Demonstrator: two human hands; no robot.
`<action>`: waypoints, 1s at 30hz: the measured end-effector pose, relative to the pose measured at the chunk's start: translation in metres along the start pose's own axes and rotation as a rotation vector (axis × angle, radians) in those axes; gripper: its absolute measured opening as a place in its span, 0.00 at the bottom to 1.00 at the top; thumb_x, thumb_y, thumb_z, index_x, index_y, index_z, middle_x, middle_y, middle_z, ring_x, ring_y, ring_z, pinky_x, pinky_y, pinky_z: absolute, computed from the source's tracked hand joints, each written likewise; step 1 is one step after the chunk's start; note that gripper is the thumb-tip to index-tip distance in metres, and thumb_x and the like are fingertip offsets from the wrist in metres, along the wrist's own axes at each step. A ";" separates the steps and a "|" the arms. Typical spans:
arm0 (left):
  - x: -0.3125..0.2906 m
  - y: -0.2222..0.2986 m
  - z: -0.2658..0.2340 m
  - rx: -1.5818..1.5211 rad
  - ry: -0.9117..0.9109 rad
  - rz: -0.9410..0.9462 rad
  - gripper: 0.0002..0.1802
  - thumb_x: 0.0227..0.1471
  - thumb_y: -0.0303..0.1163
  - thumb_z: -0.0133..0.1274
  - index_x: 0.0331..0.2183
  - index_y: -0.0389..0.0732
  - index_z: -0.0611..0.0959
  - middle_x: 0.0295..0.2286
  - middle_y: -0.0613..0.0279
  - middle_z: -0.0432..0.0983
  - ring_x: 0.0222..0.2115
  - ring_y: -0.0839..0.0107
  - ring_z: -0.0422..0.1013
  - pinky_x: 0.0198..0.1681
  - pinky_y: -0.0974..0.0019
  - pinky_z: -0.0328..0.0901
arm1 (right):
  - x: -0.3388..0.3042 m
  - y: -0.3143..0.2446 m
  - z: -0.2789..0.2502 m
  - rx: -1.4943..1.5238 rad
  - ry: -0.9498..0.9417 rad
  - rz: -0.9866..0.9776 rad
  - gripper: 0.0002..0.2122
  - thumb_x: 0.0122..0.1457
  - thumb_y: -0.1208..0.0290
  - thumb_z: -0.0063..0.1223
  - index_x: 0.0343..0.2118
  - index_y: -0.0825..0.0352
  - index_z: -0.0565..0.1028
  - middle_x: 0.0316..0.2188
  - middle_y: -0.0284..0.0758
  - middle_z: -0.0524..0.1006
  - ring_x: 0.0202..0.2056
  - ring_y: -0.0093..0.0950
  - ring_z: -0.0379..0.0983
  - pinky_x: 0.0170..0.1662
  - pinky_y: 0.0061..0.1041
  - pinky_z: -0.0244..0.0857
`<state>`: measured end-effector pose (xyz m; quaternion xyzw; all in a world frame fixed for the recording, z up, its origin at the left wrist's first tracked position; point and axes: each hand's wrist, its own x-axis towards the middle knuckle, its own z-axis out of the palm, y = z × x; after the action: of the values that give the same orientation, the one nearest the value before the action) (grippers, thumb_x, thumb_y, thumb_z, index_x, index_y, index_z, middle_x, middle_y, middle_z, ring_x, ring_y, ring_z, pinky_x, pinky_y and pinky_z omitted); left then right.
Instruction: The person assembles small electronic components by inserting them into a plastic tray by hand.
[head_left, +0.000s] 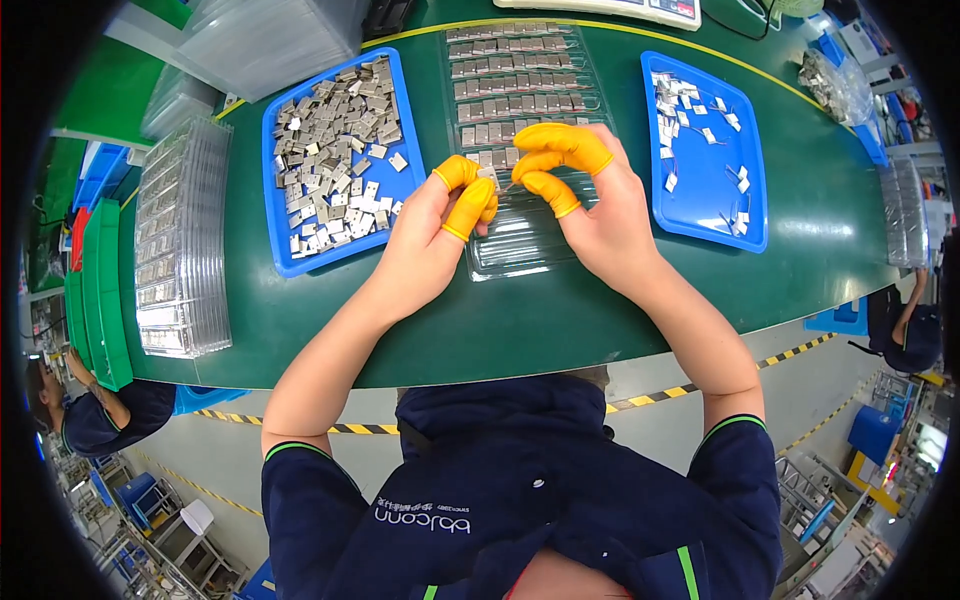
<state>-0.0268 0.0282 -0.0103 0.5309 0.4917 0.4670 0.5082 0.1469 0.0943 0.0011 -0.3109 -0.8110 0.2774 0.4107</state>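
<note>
My left hand (440,212), in yellow finger cots, pinches a small silvery metal part (487,173) between thumb and fingers. Close on its right, my right hand (588,190) has its yellow-capped fingers drawn together around a thin wire (507,187) by that part; the wire's end is hard to see. Both hands are over a clear plastic blister tray (520,240). Rows of similar metal parts with thin wires fill the tray's far portion, while bare slots show at its near end.
On the left, a blue tray (272,190) holds many loose metal parts. A blue tray (700,215) on the right has several small white wired pieces. Stacked clear trays (180,240) stand at far left beside a green bin (100,290). A white device (610,8) sits at the back.
</note>
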 end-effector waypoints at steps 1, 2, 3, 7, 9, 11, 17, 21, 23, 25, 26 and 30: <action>0.000 0.000 0.000 0.000 -0.001 0.000 0.08 0.57 0.29 0.40 0.36 0.34 0.68 0.27 0.64 0.67 0.27 0.78 0.64 0.35 0.74 0.62 | 0.000 0.000 0.000 -0.001 0.001 0.000 0.13 0.45 0.80 0.55 0.36 0.64 0.74 0.31 0.34 0.72 0.36 0.35 0.66 0.41 0.31 0.59; -0.001 0.000 0.001 0.007 0.025 -0.001 0.08 0.57 0.30 0.40 0.36 0.34 0.68 0.27 0.64 0.67 0.27 0.78 0.64 0.34 0.74 0.62 | 0.000 0.001 0.001 0.038 0.050 0.040 0.12 0.45 0.80 0.55 0.36 0.64 0.73 0.31 0.34 0.72 0.37 0.35 0.66 0.42 0.31 0.59; -0.002 0.000 0.002 0.013 0.051 -0.002 0.08 0.57 0.30 0.40 0.36 0.35 0.68 0.27 0.64 0.67 0.27 0.78 0.64 0.34 0.74 0.62 | 0.000 0.001 0.001 0.076 0.099 0.079 0.12 0.46 0.80 0.54 0.35 0.64 0.73 0.32 0.34 0.72 0.37 0.36 0.66 0.43 0.31 0.59; -0.001 -0.003 0.002 0.001 0.064 0.010 0.09 0.58 0.30 0.40 0.36 0.35 0.68 0.27 0.64 0.67 0.26 0.78 0.64 0.34 0.74 0.62 | 0.000 -0.002 0.001 -0.055 0.075 -0.152 0.09 0.45 0.77 0.57 0.32 0.64 0.74 0.36 0.32 0.74 0.40 0.35 0.67 0.46 0.30 0.58; -0.001 -0.002 0.002 -0.039 0.025 0.010 0.09 0.58 0.31 0.39 0.37 0.35 0.68 0.27 0.64 0.67 0.26 0.78 0.64 0.35 0.74 0.62 | -0.004 -0.002 0.004 -0.059 0.043 -0.146 0.09 0.43 0.76 0.58 0.30 0.65 0.74 0.36 0.32 0.74 0.40 0.35 0.66 0.46 0.31 0.58; -0.002 0.000 0.003 -0.078 0.019 -0.006 0.10 0.58 0.31 0.39 0.37 0.34 0.68 0.26 0.64 0.67 0.26 0.78 0.64 0.35 0.74 0.62 | -0.005 -0.002 0.008 0.007 0.020 -0.094 0.08 0.43 0.77 0.58 0.29 0.65 0.73 0.36 0.33 0.73 0.41 0.36 0.65 0.47 0.32 0.58; -0.001 0.008 -0.002 -0.097 0.119 0.014 0.14 0.59 0.34 0.36 0.37 0.33 0.71 0.25 0.62 0.69 0.26 0.77 0.65 0.34 0.74 0.62 | -0.001 0.000 0.005 -0.119 -0.038 -0.040 0.06 0.45 0.80 0.54 0.28 0.65 0.72 0.41 0.34 0.70 0.46 0.37 0.60 0.50 0.33 0.55; 0.003 0.010 -0.014 -0.157 0.286 0.062 0.16 0.59 0.35 0.35 0.38 0.32 0.72 0.24 0.60 0.70 0.25 0.74 0.67 0.31 0.73 0.65 | -0.003 0.011 0.004 -0.278 -0.173 -0.070 0.08 0.44 0.81 0.53 0.30 0.67 0.72 0.42 0.35 0.69 0.51 0.37 0.57 0.53 0.33 0.53; 0.003 0.012 -0.014 -0.180 0.287 0.070 0.16 0.59 0.35 0.35 0.38 0.32 0.72 0.24 0.59 0.70 0.24 0.74 0.67 0.30 0.73 0.65 | -0.007 0.015 0.007 -0.275 -0.193 -0.037 0.08 0.44 0.81 0.53 0.30 0.68 0.73 0.42 0.35 0.69 0.52 0.36 0.57 0.54 0.33 0.52; 0.001 0.013 -0.014 -0.200 0.297 0.075 0.17 0.59 0.35 0.35 0.39 0.32 0.73 0.24 0.59 0.70 0.24 0.74 0.68 0.29 0.73 0.65 | -0.008 0.016 0.010 -0.266 -0.217 -0.008 0.09 0.43 0.81 0.53 0.30 0.68 0.73 0.43 0.35 0.69 0.52 0.35 0.56 0.54 0.33 0.52; 0.001 0.014 -0.013 -0.189 0.279 0.080 0.17 0.59 0.35 0.35 0.39 0.32 0.73 0.23 0.59 0.70 0.24 0.74 0.68 0.29 0.73 0.65 | -0.008 0.016 0.011 -0.282 -0.224 -0.008 0.08 0.43 0.80 0.54 0.30 0.68 0.73 0.43 0.35 0.69 0.52 0.35 0.57 0.54 0.32 0.52; -0.001 0.015 -0.017 -0.154 0.251 0.053 0.17 0.59 0.36 0.35 0.39 0.32 0.73 0.21 0.61 0.69 0.21 0.75 0.66 0.26 0.74 0.64 | -0.008 0.016 0.011 -0.324 -0.228 -0.046 0.08 0.43 0.78 0.55 0.29 0.67 0.74 0.41 0.33 0.70 0.51 0.34 0.58 0.53 0.32 0.53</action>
<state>-0.0433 0.0285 0.0051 0.4407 0.4996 0.5793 0.4696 0.1463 0.0971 -0.0199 -0.3207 -0.8932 0.1673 0.2670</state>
